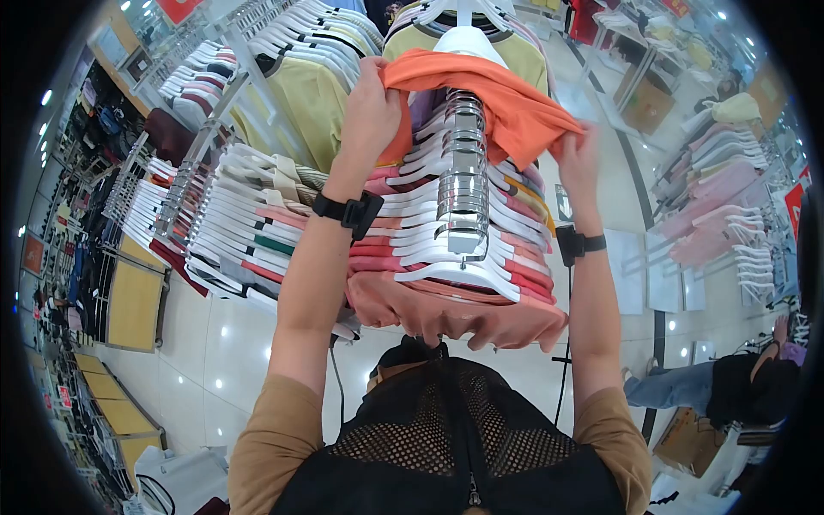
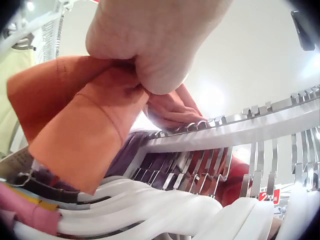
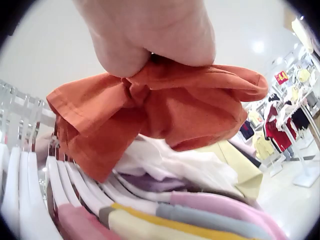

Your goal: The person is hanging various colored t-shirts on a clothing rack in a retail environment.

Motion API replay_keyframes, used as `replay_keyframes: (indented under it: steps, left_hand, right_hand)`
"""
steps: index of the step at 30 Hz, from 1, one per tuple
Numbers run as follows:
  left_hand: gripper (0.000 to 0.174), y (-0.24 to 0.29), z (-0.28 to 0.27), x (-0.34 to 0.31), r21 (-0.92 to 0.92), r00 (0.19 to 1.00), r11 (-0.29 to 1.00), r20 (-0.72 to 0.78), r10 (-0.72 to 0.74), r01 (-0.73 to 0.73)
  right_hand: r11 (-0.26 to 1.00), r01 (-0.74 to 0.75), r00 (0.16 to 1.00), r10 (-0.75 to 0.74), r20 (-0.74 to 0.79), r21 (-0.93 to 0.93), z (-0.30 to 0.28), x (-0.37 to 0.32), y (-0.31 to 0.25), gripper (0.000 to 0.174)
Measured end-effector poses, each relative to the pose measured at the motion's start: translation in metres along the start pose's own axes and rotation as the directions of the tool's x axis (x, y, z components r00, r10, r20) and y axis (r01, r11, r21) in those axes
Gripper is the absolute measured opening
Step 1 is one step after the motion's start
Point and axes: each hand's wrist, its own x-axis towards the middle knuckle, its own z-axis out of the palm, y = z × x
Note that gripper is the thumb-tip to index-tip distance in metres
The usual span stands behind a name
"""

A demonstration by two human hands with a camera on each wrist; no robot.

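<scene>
An orange T-shirt (image 1: 481, 73) is stretched between my two hands, above a rail of white hangers (image 1: 463, 275). My left hand (image 1: 372, 116) grips its left end high up. On the other side my right hand (image 1: 577, 163) pinches the right end, slightly lower and a little blurred. In the left wrist view, a stitched sleeve (image 2: 82, 135) hangs folded below my fingers. The right wrist view has the bunched orange cloth (image 3: 195, 110) gathered under the thumb and fingers. Metal hanger hooks (image 1: 463, 172) line the rail beneath the shirt.
Salmon garments (image 1: 455, 313) hang at the near end of this rail. Yellow shirts (image 1: 300, 103) and further hangers (image 1: 232, 206) crowd the left. A rack with pink clothes (image 1: 708, 189) stands to the right, and a person in jeans (image 1: 678, 384) is at lower right.
</scene>
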Motion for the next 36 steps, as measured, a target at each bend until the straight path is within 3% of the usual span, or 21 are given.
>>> replay_keyframes:
  steps: [2,3,5,6,7,8,11,12,13,15,17,18,20,22,24,25,27,28,31,34,36]
  left_hand:
    - [0.032,-0.001,-0.010,0.000,-0.083,0.982,0.982,0.066,0.177,-0.172]
    - [0.032,0.001,-0.016,-0.002,-0.087,0.981,0.981,0.067,0.181,-0.175]
    - [0.039,0.005,-0.025,-0.003,0.153,0.940,0.972,0.321,0.119,-0.176]
    - [0.039,0.002,-0.025,-0.003,0.151,0.940,0.972,0.319,0.123,-0.179]
    - [0.043,-0.002,-0.024,-0.003,0.192,0.945,0.938,0.214,0.248,-0.289]
    - [0.047,-0.007,-0.023,-0.004,0.244,0.921,0.889,0.111,0.373,-0.389]
    - [0.039,0.035,-0.049,-0.009,0.262,0.922,0.905,-0.104,0.372,-0.335]
    - [0.039,0.045,-0.059,-0.012,0.261,0.922,0.905,-0.108,0.373,-0.336]
    - [0.043,0.054,-0.070,-0.014,0.233,0.857,0.878,-0.219,0.465,-0.417]
    - [0.046,0.073,-0.086,-0.025,0.217,0.767,0.837,-0.333,0.548,-0.503]
    - [0.039,0.092,-0.101,-0.053,-0.174,0.770,0.816,-0.483,0.418,-0.552]
    - [0.039,0.096,-0.117,-0.076,-0.086,0.779,0.866,-0.488,0.394,-0.492]
    - [0.039,0.090,-0.134,-0.102,0.005,0.787,0.907,-0.494,0.369,-0.422]
    - [0.042,0.103,-0.139,-0.171,-0.197,0.849,0.950,-0.517,0.109,-0.242]
    - [0.045,0.101,-0.151,-0.218,-0.393,0.860,0.919,-0.481,-0.167,-0.042]
    - [0.047,0.099,-0.156,-0.239,-0.480,0.841,0.875,-0.447,-0.305,0.062]
    - [0.050,0.080,-0.188,-0.247,-0.630,0.748,0.737,-0.361,-0.557,0.245]
    - [0.050,0.083,-0.187,-0.253,-0.571,0.874,0.793,-0.252,-0.415,0.212]
    - [0.039,0.088,-0.181,-0.260,-0.418,0.948,0.882,-0.126,-0.291,0.216]
    - [0.040,0.085,-0.184,-0.271,-0.429,0.914,0.849,-0.112,-0.389,0.309]
    - [0.038,0.083,-0.184,-0.275,-0.438,0.908,0.837,-0.099,-0.406,0.327]
  right_hand:
    - [0.991,0.132,0.985,-0.134,-0.107,-0.025,-0.009,-0.004,-0.029,0.025]
    - [0.964,0.256,0.942,-0.264,-0.206,-0.066,-0.015,-0.006,-0.045,0.025]
    - [0.964,0.253,0.935,-0.266,-0.235,-0.082,-0.026,-0.008,-0.066,0.024]
    - [0.943,0.333,0.911,-0.325,-0.253,-0.015,-0.030,-0.009,-0.075,0.022]
    - [0.911,0.410,0.882,-0.382,-0.275,0.051,-0.033,-0.012,-0.088,0.021]
    - [0.898,0.427,0.859,-0.438,-0.263,-0.102,-0.040,-0.019,-0.103,0.021]
    - [0.849,0.528,0.792,-0.496,-0.356,-0.009,-0.050,-0.045,-0.140,0.023]
    - [0.722,0.543,0.681,-0.678,-0.277,-0.429,-0.067,-0.053,-0.145,0.024]
    - [0.720,0.545,0.679,-0.680,-0.278,-0.430,-0.070,-0.064,-0.154,0.024]
    - [0.753,0.658,0.652,-0.574,-0.495,-0.007,-0.071,-0.087,-0.169,0.029]
    - [0.759,0.631,0.624,-0.621,-0.475,-0.163,-0.091,-0.119,-0.175,0.039]
    - [0.734,0.675,0.587,-0.595,-0.549,-0.073,-0.087,-0.130,-0.182,0.037]
    - [0.715,0.694,0.668,-0.599,-0.441,0.081,-0.093,-0.159,-0.204,0.027]
    - [0.707,0.675,0.708,-0.542,-0.453,0.210,-0.093,-0.189,-0.203,0.025]
    - [0.821,0.474,0.874,-0.482,-0.058,0.318,-0.106,-0.220,-0.191,0.020]
    - [0.829,0.456,0.883,-0.467,-0.047,0.322,-0.113,-0.225,-0.185,0.020]
    - [0.920,0.363,0.774,-0.388,0.501,0.151,-0.119,-0.231,-0.178,0.016]
    - [0.924,0.353,0.774,-0.378,0.507,0.151,-0.115,-0.236,-0.175,0.016]
    - [0.988,0.119,0.655,-0.154,0.740,0.100,-0.113,-0.249,-0.163,0.027]
    - [0.941,-0.335,0.491,0.216,0.844,-0.046,-0.112,-0.261,-0.152,0.045]
    - [0.961,-0.269,0.479,0.190,0.857,-0.062,-0.115,-0.270,-0.145,0.043]
